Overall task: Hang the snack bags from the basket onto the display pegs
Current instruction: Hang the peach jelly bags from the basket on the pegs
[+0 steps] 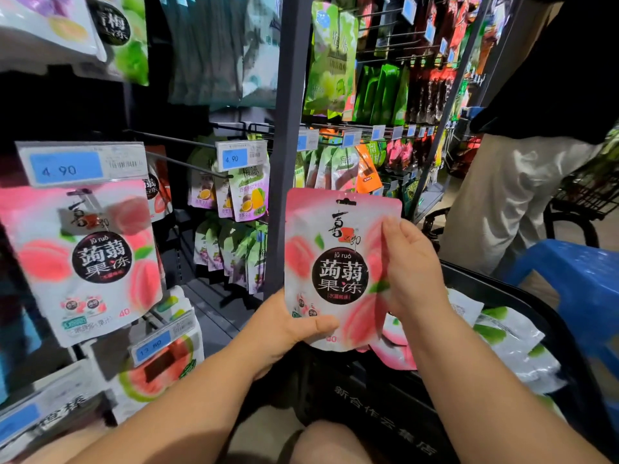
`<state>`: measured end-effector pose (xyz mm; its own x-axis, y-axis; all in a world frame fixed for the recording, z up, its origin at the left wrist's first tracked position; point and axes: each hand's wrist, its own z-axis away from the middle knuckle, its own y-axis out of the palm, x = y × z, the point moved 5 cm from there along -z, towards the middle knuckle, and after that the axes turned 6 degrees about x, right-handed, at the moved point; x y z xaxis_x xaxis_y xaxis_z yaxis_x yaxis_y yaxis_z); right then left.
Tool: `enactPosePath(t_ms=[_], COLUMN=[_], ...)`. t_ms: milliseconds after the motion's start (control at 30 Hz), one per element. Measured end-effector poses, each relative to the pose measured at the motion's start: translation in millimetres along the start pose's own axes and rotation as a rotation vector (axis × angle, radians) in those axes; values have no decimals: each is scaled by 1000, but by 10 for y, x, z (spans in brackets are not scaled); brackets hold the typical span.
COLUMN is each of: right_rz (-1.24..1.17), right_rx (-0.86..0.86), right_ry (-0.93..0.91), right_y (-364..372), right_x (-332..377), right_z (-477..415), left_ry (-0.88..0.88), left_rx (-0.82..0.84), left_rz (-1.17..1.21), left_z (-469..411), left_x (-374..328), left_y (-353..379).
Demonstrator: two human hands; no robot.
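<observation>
Reference: grey rack post [288, 128], running top to floor at centre.

Black basket [385, 406]: low, right of the post, white lettering on its near wall. White-and-green snack bags [509, 333] lie loose inside. A pink bag [395, 351] lies nearer the post, partly behind the held bag.

Second person [522, 189]: standing well right of the post, dark top, pale trousers. Blue plastic stool or crate [586, 283]: further right again, low; which of the two, cannot tell.

Hanging peach bag [83, 259]: far left of the post, on a peg. Pink and white, black round label. A price tag [83, 164] reading 4.90 sits just above it.

Held peach bag [338, 262]: same print, upright, front facing the camera. It starts just right of the post's lower part and stands above the basket's near-post end. Hang slot at its top edge is free, not on any peg.

Left hand [278, 326]: at the foot of the post, gripping the held bag's lower left corner, thumb across the front.

Right hand [415, 272]: right of the post, holding the bag's right edge, fingertips up near the upper corner.

Bare pegs [181, 142]: dark rods left of the post at mid-height, with a second 4.90 tag [239, 156] at one tip.
</observation>
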<state>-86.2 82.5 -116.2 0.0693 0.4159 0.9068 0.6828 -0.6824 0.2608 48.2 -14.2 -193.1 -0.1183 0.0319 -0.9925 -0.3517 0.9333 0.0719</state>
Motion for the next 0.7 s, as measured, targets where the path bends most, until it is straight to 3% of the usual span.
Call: enactPosePath(t_ms=[133,400,500,700], right_rz=[135,1138,1102,1043], right_rx=[1,340,541,555], right_ry=[79,369,392,390], right_y=[-97,-887,-1095,-1217], right_x=[-91,-553,-701,-756], right_z=[-12,283,430,452], left_ry=[-28,-65,-72,-80], left_rx=[6,-189,-198,-202], left_rz=[140,225,220,207], left_z=[7,-1,-1,13], left_x=[64,191,217,246], left_y=[27,-120,-130,-108])
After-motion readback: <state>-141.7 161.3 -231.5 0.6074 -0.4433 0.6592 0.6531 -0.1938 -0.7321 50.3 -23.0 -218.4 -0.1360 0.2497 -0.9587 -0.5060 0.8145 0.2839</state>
